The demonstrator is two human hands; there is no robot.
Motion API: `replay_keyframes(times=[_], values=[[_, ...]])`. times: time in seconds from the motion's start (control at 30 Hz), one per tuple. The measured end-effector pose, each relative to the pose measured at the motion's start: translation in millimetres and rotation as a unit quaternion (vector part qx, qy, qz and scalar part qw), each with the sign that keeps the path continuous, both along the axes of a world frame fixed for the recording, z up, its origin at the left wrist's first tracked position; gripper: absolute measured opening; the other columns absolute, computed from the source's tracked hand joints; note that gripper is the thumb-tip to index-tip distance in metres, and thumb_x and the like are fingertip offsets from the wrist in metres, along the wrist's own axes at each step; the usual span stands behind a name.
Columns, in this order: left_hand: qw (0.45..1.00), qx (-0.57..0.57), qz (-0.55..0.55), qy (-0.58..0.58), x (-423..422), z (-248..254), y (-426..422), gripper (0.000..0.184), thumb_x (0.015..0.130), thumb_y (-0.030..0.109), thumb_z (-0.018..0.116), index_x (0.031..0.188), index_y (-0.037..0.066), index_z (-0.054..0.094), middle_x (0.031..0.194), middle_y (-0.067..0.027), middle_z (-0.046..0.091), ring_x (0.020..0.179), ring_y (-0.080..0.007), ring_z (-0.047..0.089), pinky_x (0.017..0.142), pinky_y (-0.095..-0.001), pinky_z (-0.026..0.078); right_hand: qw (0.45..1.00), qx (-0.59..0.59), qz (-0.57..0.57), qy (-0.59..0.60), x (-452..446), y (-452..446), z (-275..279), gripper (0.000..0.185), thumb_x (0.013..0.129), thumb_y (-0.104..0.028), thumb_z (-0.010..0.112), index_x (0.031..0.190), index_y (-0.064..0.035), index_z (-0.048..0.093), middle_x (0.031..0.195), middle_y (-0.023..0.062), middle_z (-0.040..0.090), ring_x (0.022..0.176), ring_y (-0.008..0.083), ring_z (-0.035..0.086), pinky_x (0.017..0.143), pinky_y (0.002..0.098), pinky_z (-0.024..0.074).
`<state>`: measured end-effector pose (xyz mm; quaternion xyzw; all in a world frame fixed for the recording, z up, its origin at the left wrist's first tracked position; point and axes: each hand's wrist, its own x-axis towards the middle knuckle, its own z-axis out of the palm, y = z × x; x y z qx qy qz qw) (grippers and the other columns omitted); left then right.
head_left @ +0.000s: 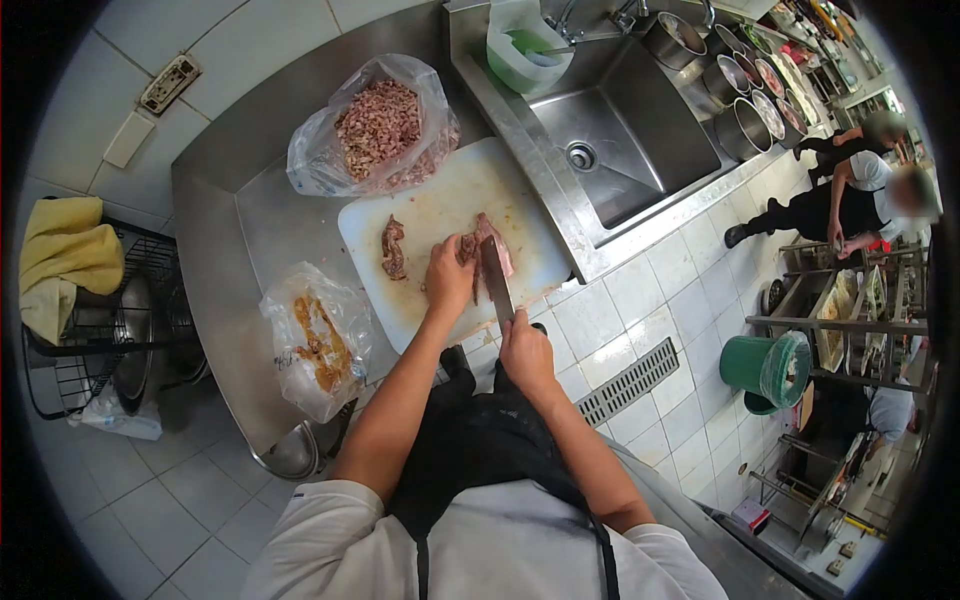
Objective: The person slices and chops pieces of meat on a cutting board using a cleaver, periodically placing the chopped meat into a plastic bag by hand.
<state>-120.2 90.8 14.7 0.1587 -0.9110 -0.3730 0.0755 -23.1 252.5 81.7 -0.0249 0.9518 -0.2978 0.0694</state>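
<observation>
On a white cutting board (400,310) lie pieces of meat. My right hand (526,352) is closed round the handle of a knife (495,277), whose blade points away from me across the board. Beside the blade, my left hand (449,273) presses its curled fingers on a dark piece of meat (467,247). A paler strip of meat (496,236) lies along the blade's right side. Farther left on the board sits another piece of meat (393,248), apart from both hands. The fingertips of my left hand are partly hidden.
A plastic bag of chopped meat (378,130) stands behind the board. A clear bag with brownish residue (320,340) lies to the left. On the right are a steel sink (625,140), metal pots (740,128) and a green bin (755,365). Co-workers (860,195) stand farther off.
</observation>
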Motion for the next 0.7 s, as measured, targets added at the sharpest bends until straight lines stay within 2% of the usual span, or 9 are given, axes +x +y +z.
replay_keyframes(times=[0.1, 0.3, 0.4, 0.7], values=[[0.998, 0.055, 0.004, -0.024, 2, -9, 2, 0.05, 0.087, 0.015, 0.078, 0.134, 0.007, 0.063, 0.11, -0.0144, 0.066, 0.105, -0.0352, 0.066, 0.089, -0.0463, 0.054, 1.0, 0.0, 0.025, 0.01, -2, 0, -5, 0.018, 0.103, -0.015, 0.058, 0.097, 0.0011, 0.053, 0.066, 0.0276, 0.065, 0.061, 0.0478, 0.067, 0.056, 0.058, 0.0523], [0.98, 0.183, 0.065, -0.041, -9, -23, 2, 0.042, 0.092, 0.015, 0.074, 0.133, 0.008, 0.065, 0.11, -0.0146, 0.066, 0.104, -0.0356, 0.066, 0.09, -0.0472, 0.053, 0.998, 0.019, 0.044, 0.027, -19, 4, 2, 0.018, 0.103, -0.015, 0.057, 0.094, 0.0, 0.052, 0.065, 0.0257, 0.065, 0.06, 0.0456, 0.068, 0.054, 0.0548, 0.0535], [0.999, 0.03, 0.002, 0.045, -8, -13, -1, 0.035, 0.095, 0.015, 0.071, 0.129, 0.009, 0.068, 0.107, -0.0145, 0.067, 0.101, -0.0355, 0.067, 0.087, -0.0463, 0.053, 0.998, 0.012, 0.041, 0.044, -21, 5, 5, 0.018, 0.103, -0.015, 0.057, 0.094, 0.0001, 0.052, 0.064, 0.0259, 0.065, 0.06, 0.0452, 0.068, 0.053, 0.0543, 0.0533], [0.996, 0.048, 0.022, 0.072, -9, -13, 4, 0.029, 0.093, 0.011, 0.071, 0.122, 0.009, 0.071, 0.106, -0.0124, 0.068, 0.099, -0.0348, 0.068, 0.086, -0.0451, 0.054, 0.998, 0.023, 0.051, 0.03, -23, -6, -9, 0.015, 0.1, -0.012, 0.058, 0.094, 0.0002, 0.051, 0.064, 0.0267, 0.065, 0.059, 0.0454, 0.069, 0.053, 0.0545, 0.0546]])
